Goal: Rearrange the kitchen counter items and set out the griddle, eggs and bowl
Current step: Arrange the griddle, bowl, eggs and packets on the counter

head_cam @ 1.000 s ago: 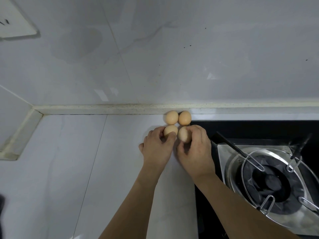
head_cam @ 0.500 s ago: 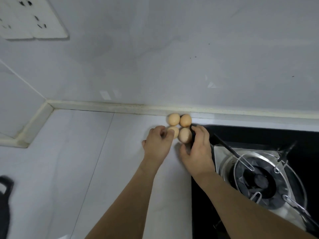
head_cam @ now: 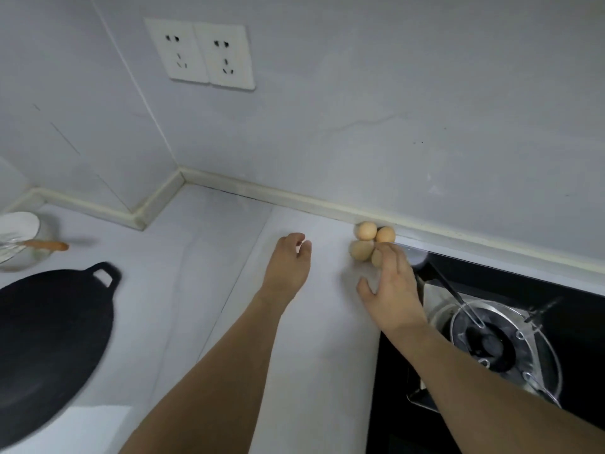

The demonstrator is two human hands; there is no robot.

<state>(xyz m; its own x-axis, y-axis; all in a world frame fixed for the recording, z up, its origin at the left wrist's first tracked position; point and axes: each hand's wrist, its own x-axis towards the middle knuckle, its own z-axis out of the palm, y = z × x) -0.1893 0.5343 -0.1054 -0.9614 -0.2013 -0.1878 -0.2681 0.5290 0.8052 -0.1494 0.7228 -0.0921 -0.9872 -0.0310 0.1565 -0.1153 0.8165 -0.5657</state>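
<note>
Several tan eggs (head_cam: 366, 231) lie bunched on the white counter against the back wall, beside the hob. My right hand (head_cam: 391, 286) reaches over them with its fingers stretched out, and the fingertips cover the nearest right egg. My left hand (head_cam: 288, 263) hovers to the left of the eggs, apart from them, its fingers loosely curled and holding nothing. The black round griddle (head_cam: 49, 339) with a loop handle lies at the lower left. A white bowl (head_cam: 19, 224) with a wooden-handled whisk (head_cam: 45, 245) in it stands at the far left edge.
A black gas hob (head_cam: 563, 309) with a steel burner ring (head_cam: 491, 342) fills the lower right, right next to the eggs. Two wall sockets (head_cam: 200, 54) sit above the counter corner. Bare counter (head_cam: 203, 257) lies between the griddle and my left hand.
My left hand has let go of its egg and moved left, away from the bunch. My right hand has loosened its grip on the near right egg. The view swung left, showing the griddle and bowl.
</note>
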